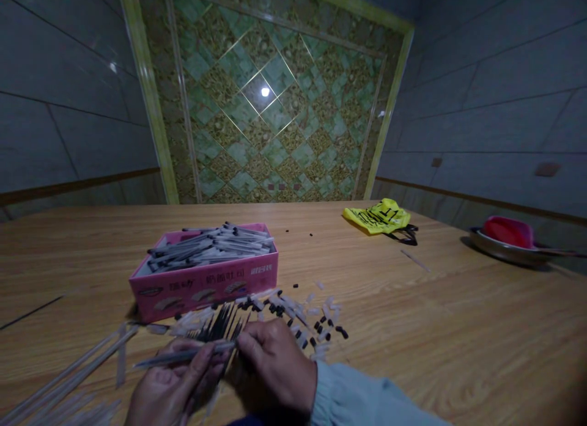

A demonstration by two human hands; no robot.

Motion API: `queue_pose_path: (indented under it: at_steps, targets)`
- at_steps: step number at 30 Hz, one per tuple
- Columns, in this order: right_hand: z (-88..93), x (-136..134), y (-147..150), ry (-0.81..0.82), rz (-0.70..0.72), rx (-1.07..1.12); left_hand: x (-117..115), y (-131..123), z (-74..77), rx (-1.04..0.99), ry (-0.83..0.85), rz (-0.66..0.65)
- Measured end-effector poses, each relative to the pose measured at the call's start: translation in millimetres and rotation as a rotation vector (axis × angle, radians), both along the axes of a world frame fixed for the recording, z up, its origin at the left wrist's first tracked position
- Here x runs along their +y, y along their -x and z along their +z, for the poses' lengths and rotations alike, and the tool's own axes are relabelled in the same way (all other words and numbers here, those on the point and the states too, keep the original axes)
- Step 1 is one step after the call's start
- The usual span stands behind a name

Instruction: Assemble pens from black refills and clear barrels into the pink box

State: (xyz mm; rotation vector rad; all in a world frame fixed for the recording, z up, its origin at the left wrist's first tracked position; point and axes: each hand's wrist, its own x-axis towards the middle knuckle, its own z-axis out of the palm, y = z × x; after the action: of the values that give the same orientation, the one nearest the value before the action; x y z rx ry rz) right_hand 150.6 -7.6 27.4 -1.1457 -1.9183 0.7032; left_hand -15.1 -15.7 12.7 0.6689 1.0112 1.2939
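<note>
My left hand [172, 386] and my right hand [275, 368] meet at the near edge of the wooden table [435, 328]. Together they pinch one thin clear pen barrel [183, 355] that lies almost level between the fingertips. Just beyond the fingers lies a fan of black refills [220, 324]. Around these are scattered several small black caps and clear end pieces [305, 319]. Behind them stands a pink cardboard box [206, 285], piled with assembled pens [211, 246].
Loose clear barrels [68, 371] lie at the near left. A yellow bag with black straps [378, 217] rests at the far right. A metal dish with a red object [507, 239] sits by the right edge. Tiled walls close the far side.
</note>
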Motion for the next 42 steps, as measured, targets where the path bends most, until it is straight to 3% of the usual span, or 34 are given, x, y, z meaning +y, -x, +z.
queue_pose_path:
  at_steps: [5,9,13,16,18,19,22,23,26,33,37,42]
  targets:
    - [-2.5,2,0,-0.09,-0.071,-0.033,3,1,0.9,-0.01,0.02,0.042]
    - [0.5,1,0,-0.005,-0.037,-0.029,2,2,2.0,-0.008,0.028,0.046]
    - [0.6,-1,5,-0.053,-0.078,0.049,1,0,1.5,-0.005,0.027,0.03]
    - [-0.1,1,6,0.246,0.093,0.168,0,-1,2.3,0.0,0.019,0.015]
    - [3.2,7,-1,0.405,0.158,0.134,-1,0,4.2,0.023,0.009,0.035]
    - [6.4,12,-7,0.372,0.105,0.046,-1,0,5.2,0.039,0.008,0.055]
    - [17.9,28,-34,0.007,-0.277,-0.419,-1,2,7.1,0.069,0.027,0.108]
    - [20.7,33,-42,-0.019,-0.325,-0.563,0,3,7.1,0.071,0.031,0.122]
    - [21.3,44,-60,0.012,-0.353,-0.671,0,4,5.4,0.094,0.005,0.141]
    - [2.5,47,-60,0.124,-0.333,-0.489,4,6,-7.0,0.251,-0.092,0.087]
    - [0.9,54,-56,0.201,-0.233,-0.151,8,11,-11.2,0.377,-0.102,0.037]
    - [-4.1,58,-44,0.394,-0.07,0.314,6,7,-4.6,0.549,-0.223,0.008]
